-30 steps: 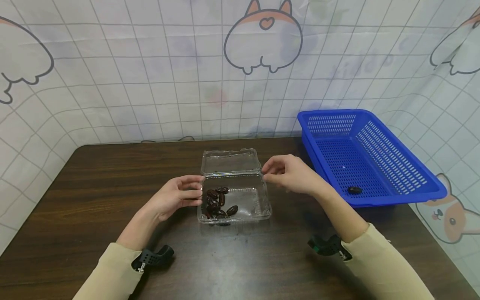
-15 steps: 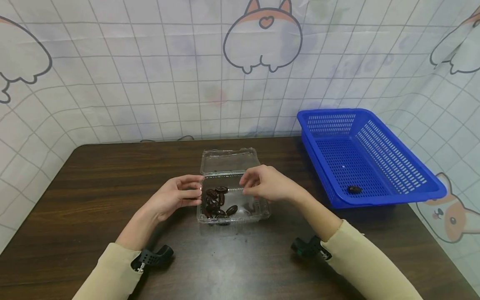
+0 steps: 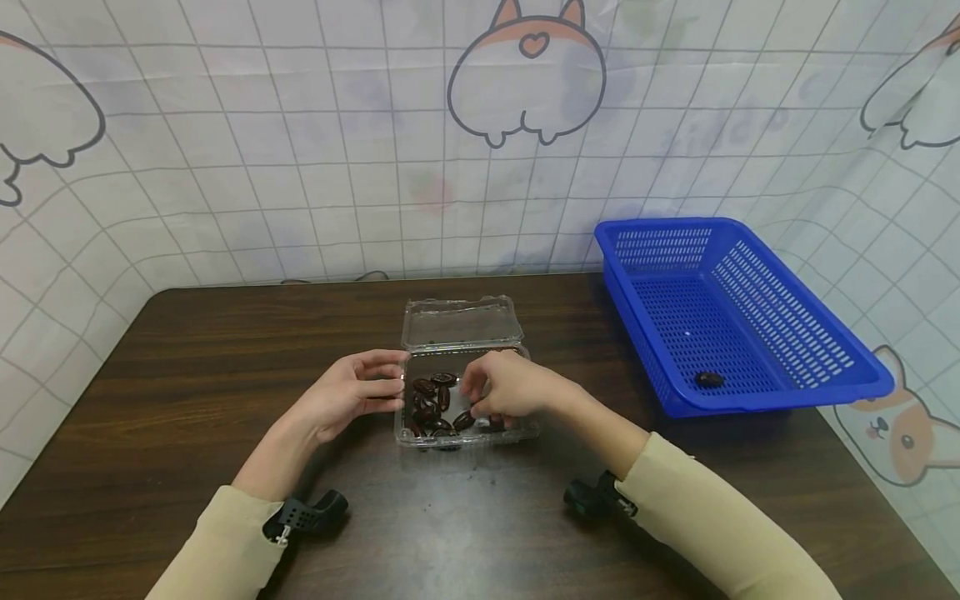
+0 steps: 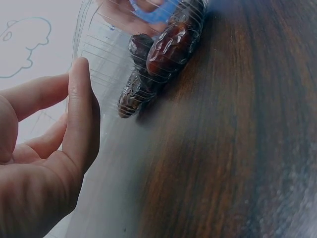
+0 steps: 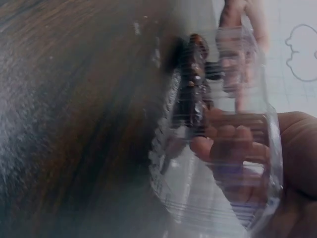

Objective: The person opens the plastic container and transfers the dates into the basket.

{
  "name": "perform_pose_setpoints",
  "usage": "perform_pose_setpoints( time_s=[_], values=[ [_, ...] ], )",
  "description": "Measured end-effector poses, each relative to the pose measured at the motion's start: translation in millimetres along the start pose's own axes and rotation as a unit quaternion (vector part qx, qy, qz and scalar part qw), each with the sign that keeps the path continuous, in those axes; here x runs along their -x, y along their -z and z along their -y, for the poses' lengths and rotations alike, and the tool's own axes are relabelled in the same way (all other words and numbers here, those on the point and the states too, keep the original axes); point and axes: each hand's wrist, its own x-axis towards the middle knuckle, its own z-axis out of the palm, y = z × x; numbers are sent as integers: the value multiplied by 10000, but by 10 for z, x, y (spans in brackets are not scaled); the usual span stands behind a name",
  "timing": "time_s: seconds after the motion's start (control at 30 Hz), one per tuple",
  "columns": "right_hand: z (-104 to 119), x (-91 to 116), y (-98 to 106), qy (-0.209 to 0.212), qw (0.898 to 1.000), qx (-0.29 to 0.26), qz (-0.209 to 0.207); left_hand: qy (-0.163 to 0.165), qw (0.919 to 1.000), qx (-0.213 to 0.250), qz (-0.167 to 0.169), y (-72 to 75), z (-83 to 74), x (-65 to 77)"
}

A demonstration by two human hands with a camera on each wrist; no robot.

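Observation:
A clear plastic clamshell box [image 3: 521,429] stands on the table with its lid [image 3: 463,323] folded back. Dark brown dates [image 3: 427,408] lie mostly in its left half. My left hand [image 3: 348,392] touches the box's left wall with straight fingers; in the left wrist view these fingers [image 4: 79,109] lie along the clear side. My right hand [image 3: 517,385] reaches down inside the box from the right, fingers bent, with a gap between thumb and forefinger. Its fingertips are right at a single date [image 3: 464,420]. Through the plastic, the right wrist view shows the fingers [image 5: 228,144] near the dates.
A blue plastic basket [image 3: 810,292] stands at the right of the dark wooden table [image 3: 225,358], with one dark date [image 3: 708,380] inside. A white gridded cloth [image 3: 300,150] with cartoon dogs hangs behind the table.
My right hand has moved left and down from the box's right edge into the box, to the dates. My left hand has stayed at the left wall.

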Motion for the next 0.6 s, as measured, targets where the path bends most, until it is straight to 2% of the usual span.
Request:
perform_pose_setpoints(
  time_s=[0.33, 0.6],
  values=[
    [18, -97, -101, 122, 9982, 580, 110, 40, 10000, -15, -27, -4, -3, 0],
    [14, -136, -146, 287, 9903, 1358, 8, 33, 10000, -2, -41, -12, -5, 10]
  ],
)
